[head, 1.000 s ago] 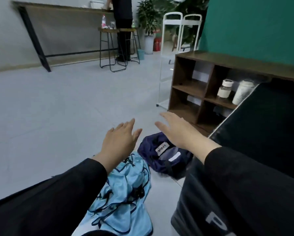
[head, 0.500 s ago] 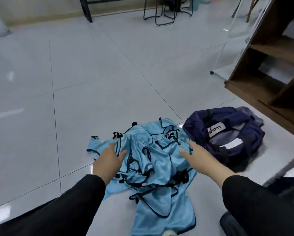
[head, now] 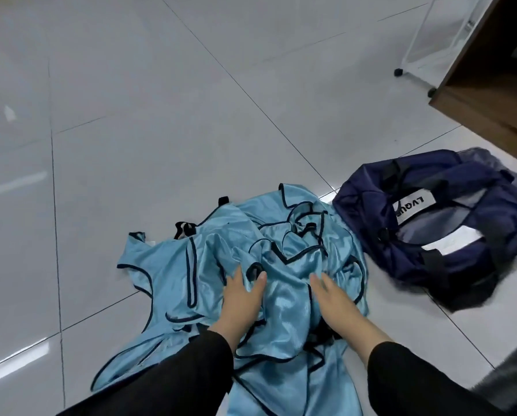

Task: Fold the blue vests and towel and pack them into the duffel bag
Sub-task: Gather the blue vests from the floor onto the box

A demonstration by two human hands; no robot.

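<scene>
A crumpled heap of light blue vests (head: 218, 259) with dark trim lies on the tiled floor in front of me. My left hand (head: 242, 295) rests on the middle of the heap with its fingers spread and straight. My right hand (head: 335, 298) lies flat on the heap a little to the right, fingers extended. To the right of the heap sits the navy duffel bag (head: 377, 223), open at the top with a white label and pale lining showing. No towel is visible apart from the vests.
A dark wooden shelf unit (head: 488, 94) stands at the upper right, with a white wheeled rack (head: 416, 52) beside it. Pale floor tiles (head: 131, 115) stretch to the left and ahead. A dark grey edge (head: 512, 382) shows at the bottom right.
My view has tilted down from the room to the floor. Both hands came down from mid-air onto the vest heap and moved closer together on it.
</scene>
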